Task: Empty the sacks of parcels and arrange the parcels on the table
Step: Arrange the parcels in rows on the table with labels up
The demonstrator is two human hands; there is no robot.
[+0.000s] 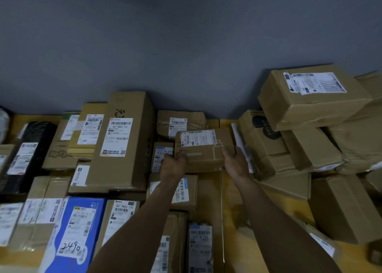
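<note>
Small labelled cardboard parcel (pixel 203 148), held tilted

Tall carton (pixel 132 107): label read "507-P802 T70". Front carton (pixel 121 217): label read "507 P802 T70". Blue parcel (pixel 91 241): label bore handwritten "2490".

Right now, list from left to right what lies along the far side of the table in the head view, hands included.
black parcel → yellow padded envelope → long carton → left hand → small carton, gripped by both hands → right hand → box with black round print → big labelled box topping the stack.
</note>
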